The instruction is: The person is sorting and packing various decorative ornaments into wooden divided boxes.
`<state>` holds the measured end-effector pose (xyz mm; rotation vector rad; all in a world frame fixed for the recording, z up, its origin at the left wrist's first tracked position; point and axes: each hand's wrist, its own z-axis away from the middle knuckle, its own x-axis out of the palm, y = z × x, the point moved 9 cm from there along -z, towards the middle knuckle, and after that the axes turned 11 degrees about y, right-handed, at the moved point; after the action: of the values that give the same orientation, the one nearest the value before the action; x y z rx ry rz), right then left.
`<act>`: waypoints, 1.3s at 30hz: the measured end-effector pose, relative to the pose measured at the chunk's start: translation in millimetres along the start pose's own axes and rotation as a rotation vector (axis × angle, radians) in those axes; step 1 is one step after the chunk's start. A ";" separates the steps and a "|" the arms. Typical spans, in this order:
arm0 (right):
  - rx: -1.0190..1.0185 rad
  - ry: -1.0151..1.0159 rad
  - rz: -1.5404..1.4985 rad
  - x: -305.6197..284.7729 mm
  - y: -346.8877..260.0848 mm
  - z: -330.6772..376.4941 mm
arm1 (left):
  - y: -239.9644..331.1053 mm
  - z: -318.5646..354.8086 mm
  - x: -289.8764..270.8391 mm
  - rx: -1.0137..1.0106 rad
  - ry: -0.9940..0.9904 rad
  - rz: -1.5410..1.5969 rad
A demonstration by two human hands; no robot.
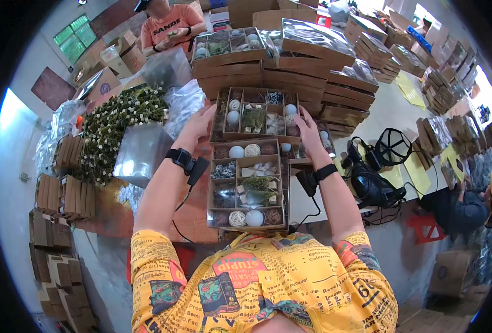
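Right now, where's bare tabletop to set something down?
Orange table between the left forearm and near box, with a cable crossing; pale table between the stacked boxes and black headgear. Crowded around left hand, right hand, upper box and greenery pile.

Matt brown cardboard formed the divided boxes (246, 135), with a rough, woven-looking ball (237, 218) and a smooth white ball (255, 218) inside — glossy clear plastic capped a stacked carton (317, 40), crumpled translucent film (186, 108) shone, and matt printed cloth made the yellow shirt (268, 277).
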<state>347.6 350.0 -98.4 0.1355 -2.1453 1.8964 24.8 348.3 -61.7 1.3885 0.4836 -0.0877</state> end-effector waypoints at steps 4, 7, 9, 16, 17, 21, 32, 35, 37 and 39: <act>-0.007 -0.056 0.054 20.0 13.3 -15.9 | -5.6 21.1 26.1 -0.249 -0.164 0.200; -0.170 -0.080 0.265 47.0 9.2 -24.0 | -11.1 12.3 31.7 -0.168 -0.245 0.235; -0.143 -0.086 0.255 46.4 9.3 -23.1 | -10.3 9.7 31.4 -0.135 -0.283 0.305; -0.003 0.327 0.127 -55.0 7.9 29.6 | -32.7 34.3 -5.8 -0.233 -0.209 0.279; 0.089 0.350 0.064 -79.0 26.2 45.8 | -39.3 43.2 -9.6 -0.276 -0.174 0.367; 0.416 0.261 0.300 -123.2 91.9 136.6 | -97.9 74.4 -27.6 -0.335 -0.167 0.407; 0.725 -0.074 -0.040 -40.3 173.0 194.9 | -182.9 160.0 72.3 -0.572 -0.335 0.402; 0.743 -0.032 -0.240 -26.5 184.6 191.0 | -192.4 163.5 74.3 -0.529 -0.347 0.354; 0.803 -0.091 -0.177 -27.6 201.3 189.8 | -199.8 165.5 71.7 -0.492 -0.391 0.325; 0.803 -0.043 -0.194 -13.6 199.3 189.0 | -214.5 168.6 65.4 -0.446 -0.443 0.298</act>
<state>284.3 189.7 -312.6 0.5161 -1.2083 2.5102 57.6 159.8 -266.8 0.9496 -0.0773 -0.0390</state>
